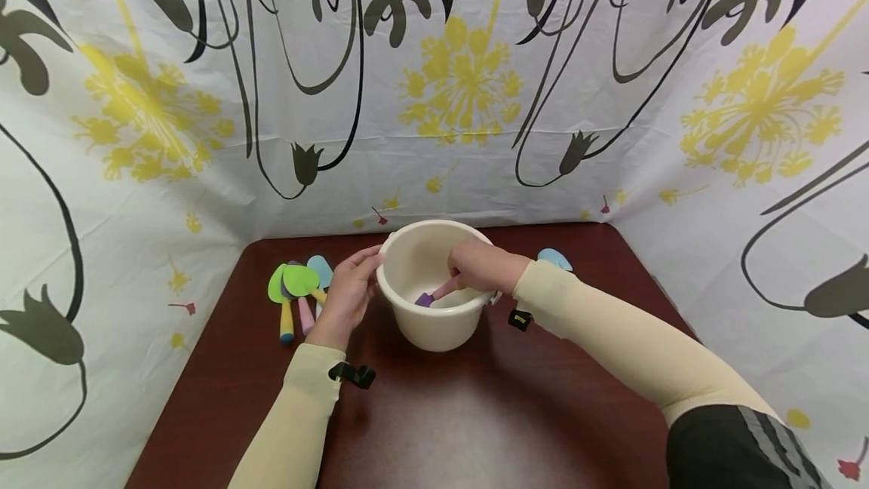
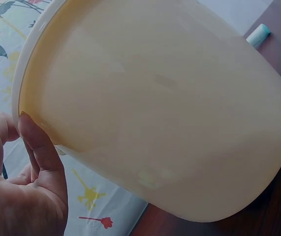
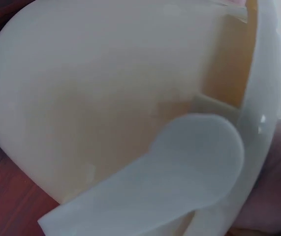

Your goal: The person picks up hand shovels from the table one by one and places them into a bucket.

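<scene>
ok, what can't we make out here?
Lower end of the purple piece: head view, behind the near side of the bucket.
Grip of the right hand: right wrist view, bucket blocks it; head view, too small.
Rest of the blue piece: head view, behind the right sleeve.
Far end of the bucket handle: right wrist view, cut off by bottom edge.

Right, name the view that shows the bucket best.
The head view: it shows the bucket nearly whole, open top and inside included. The left wrist view shows only outer wall and some rim; the right wrist view, wall, rim and part of the handle, close up.
</scene>
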Action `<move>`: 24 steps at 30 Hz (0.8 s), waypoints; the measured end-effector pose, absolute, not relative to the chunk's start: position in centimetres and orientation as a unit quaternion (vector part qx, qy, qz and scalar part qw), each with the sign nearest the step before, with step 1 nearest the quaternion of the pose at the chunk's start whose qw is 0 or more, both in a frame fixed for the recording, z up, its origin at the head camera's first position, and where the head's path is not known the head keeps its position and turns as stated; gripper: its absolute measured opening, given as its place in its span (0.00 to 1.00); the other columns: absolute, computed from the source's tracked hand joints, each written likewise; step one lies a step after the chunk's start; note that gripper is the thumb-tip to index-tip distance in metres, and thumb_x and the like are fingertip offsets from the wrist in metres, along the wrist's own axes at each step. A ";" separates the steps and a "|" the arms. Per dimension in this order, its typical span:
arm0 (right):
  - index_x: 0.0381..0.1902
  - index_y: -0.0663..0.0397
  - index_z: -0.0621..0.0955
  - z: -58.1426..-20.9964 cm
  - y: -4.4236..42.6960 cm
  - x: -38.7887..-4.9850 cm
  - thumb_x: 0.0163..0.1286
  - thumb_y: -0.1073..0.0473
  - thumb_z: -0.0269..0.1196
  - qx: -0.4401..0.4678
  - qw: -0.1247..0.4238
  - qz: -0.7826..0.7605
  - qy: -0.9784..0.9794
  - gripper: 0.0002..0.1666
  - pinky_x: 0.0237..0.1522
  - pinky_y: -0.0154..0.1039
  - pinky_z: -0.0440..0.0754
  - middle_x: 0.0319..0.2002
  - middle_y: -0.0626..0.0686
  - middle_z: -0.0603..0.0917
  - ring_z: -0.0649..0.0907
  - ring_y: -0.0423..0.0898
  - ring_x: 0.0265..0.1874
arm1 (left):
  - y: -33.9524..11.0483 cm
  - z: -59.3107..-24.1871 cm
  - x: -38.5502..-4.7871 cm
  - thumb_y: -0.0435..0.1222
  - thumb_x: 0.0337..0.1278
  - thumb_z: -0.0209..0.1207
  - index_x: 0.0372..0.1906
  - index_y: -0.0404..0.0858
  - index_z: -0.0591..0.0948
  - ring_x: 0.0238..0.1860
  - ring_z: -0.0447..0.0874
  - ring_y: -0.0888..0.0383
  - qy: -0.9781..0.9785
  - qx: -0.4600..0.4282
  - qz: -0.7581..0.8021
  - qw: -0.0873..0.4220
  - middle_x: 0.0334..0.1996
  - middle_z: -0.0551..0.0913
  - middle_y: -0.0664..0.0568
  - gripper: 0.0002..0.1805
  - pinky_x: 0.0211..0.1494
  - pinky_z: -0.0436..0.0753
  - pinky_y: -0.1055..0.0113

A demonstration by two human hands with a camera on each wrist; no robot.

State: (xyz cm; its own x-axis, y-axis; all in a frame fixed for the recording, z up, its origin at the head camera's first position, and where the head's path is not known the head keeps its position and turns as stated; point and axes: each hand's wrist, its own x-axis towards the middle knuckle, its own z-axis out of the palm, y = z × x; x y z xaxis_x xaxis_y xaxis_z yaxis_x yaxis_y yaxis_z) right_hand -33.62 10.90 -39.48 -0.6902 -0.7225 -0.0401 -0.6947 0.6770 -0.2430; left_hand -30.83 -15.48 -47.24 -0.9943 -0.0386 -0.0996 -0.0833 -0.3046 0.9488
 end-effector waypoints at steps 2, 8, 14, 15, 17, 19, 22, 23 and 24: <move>0.14 0.55 0.79 -39.4 10.7 -33.6 0.68 0.40 0.79 -0.386 0.067 -0.086 0.916 0.34 0.24 0.33 0.65 0.13 0.38 0.65 0.65 0.38 0.16 | -15.5 -47.2 -30.8 0.42 0.81 0.67 0.70 0.36 0.85 0.49 0.86 0.53 0.590 -0.052 0.805 0.014 0.59 0.87 0.46 0.22 0.46 0.87 0.69; 0.22 0.59 0.85 -39.0 10.4 -33.6 0.71 0.37 0.77 -0.366 0.089 -0.052 0.925 0.32 0.27 0.35 0.70 0.16 0.42 0.71 0.70 0.40 0.19 | -15.6 -47.2 -30.9 0.42 0.81 0.67 0.70 0.36 0.85 0.48 0.86 0.54 0.593 -0.052 0.803 0.016 0.59 0.87 0.44 0.23 0.46 0.86 0.69; 0.24 0.59 0.87 -39.1 10.5 -33.6 0.71 0.37 0.76 -0.367 0.084 -0.044 0.925 0.31 0.27 0.35 0.73 0.16 0.42 0.74 0.71 0.41 0.20 | -15.5 -47.2 -30.8 0.42 0.80 0.67 0.70 0.36 0.85 0.48 0.86 0.54 0.593 -0.052 0.803 0.015 0.60 0.87 0.44 0.23 0.46 0.86 0.69; 0.23 0.59 0.87 -39.2 10.5 -33.6 0.70 0.37 0.77 -0.370 0.081 -0.043 0.925 0.31 0.27 0.35 0.73 0.16 0.42 0.74 0.72 0.41 0.19 | -15.6 -47.2 -30.8 0.42 0.80 0.67 0.70 0.36 0.85 0.49 0.86 0.53 0.593 -0.052 0.803 0.014 0.60 0.87 0.44 0.23 0.45 0.86 0.69; 0.23 0.58 0.87 -39.3 10.6 -33.8 0.70 0.37 0.77 -0.376 0.075 -0.039 0.923 0.31 0.27 0.35 0.74 0.16 0.42 0.75 0.73 0.41 0.19 | -15.5 -47.2 -30.8 0.42 0.80 0.67 0.69 0.36 0.85 0.50 0.86 0.52 0.592 -0.053 0.804 0.014 0.60 0.87 0.45 0.22 0.46 0.87 0.69; 0.22 0.57 0.87 -39.5 10.6 -34.0 0.69 0.37 0.78 -0.380 0.071 -0.037 0.921 0.31 0.27 0.36 0.76 0.17 0.43 0.77 0.74 0.42 0.19 | -15.5 -47.2 -30.8 0.42 0.80 0.66 0.69 0.37 0.86 0.51 0.85 0.52 0.592 -0.053 0.804 0.013 0.60 0.87 0.45 0.21 0.46 0.87 0.68; 0.22 0.56 0.86 -39.6 10.6 -34.1 0.69 0.36 0.77 -0.379 0.071 -0.031 0.922 0.31 0.28 0.37 0.78 0.18 0.43 0.78 0.75 0.42 0.19 | -15.5 -47.2 -30.8 0.41 0.81 0.66 0.68 0.37 0.86 0.52 0.85 0.51 0.591 -0.051 0.805 0.014 0.61 0.86 0.44 0.21 0.47 0.87 0.68; 0.23 0.55 0.87 -39.6 10.6 -34.1 0.70 0.35 0.77 -0.378 0.073 -0.029 0.922 0.31 0.28 0.37 0.78 0.18 0.43 0.79 0.76 0.42 0.20 | -15.5 -47.2 -30.8 0.41 0.81 0.66 0.69 0.37 0.86 0.52 0.85 0.51 0.591 -0.051 0.805 0.014 0.61 0.86 0.44 0.21 0.47 0.87 0.68; 0.23 0.55 0.87 -39.6 10.6 -34.1 0.70 0.35 0.77 -0.376 0.075 -0.028 0.923 0.31 0.28 0.37 0.78 0.18 0.43 0.79 0.76 0.42 0.20 | -15.5 -47.2 -30.8 0.42 0.81 0.66 0.69 0.37 0.86 0.51 0.85 0.52 0.591 -0.051 0.805 0.014 0.61 0.86 0.44 0.21 0.46 0.87 0.68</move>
State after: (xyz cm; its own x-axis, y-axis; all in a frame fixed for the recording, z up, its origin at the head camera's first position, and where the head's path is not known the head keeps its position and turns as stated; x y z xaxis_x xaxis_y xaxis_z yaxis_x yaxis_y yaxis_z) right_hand -34.12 10.60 -39.58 -0.7054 -0.6991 -0.1172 -0.6908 0.7150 -0.1074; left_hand -30.82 -15.48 -47.20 -0.9945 -0.0376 -0.0978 -0.0820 -0.3013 0.9500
